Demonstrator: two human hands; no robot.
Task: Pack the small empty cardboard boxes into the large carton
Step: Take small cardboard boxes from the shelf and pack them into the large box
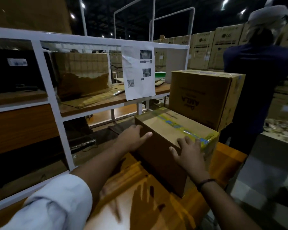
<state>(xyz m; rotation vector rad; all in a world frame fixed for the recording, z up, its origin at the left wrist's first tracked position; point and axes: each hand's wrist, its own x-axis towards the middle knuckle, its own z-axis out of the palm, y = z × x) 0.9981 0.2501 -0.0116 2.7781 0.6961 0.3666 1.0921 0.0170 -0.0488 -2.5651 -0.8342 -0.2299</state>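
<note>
A closed brown carton (163,130), sealed along its top with yellow and blue printed tape, stands on a wooden table (228,161). My left hand (133,138) lies flat on its near left top corner, fingers spread. My right hand (188,151) presses on the top near the taped edge, fingers apart. Neither hand grips anything. Behind it stands a bigger closed carton (204,97) with upside-down print on its side. No small boxes are in view.
A white metal shelf frame (56,113) runs along the left, holding torn cardboard (83,75) and a hanging printed sheet (138,72). A person in a dark shirt (263,83) stands at the right, beyond the cartons. Stacked cartons (206,47) fill the background.
</note>
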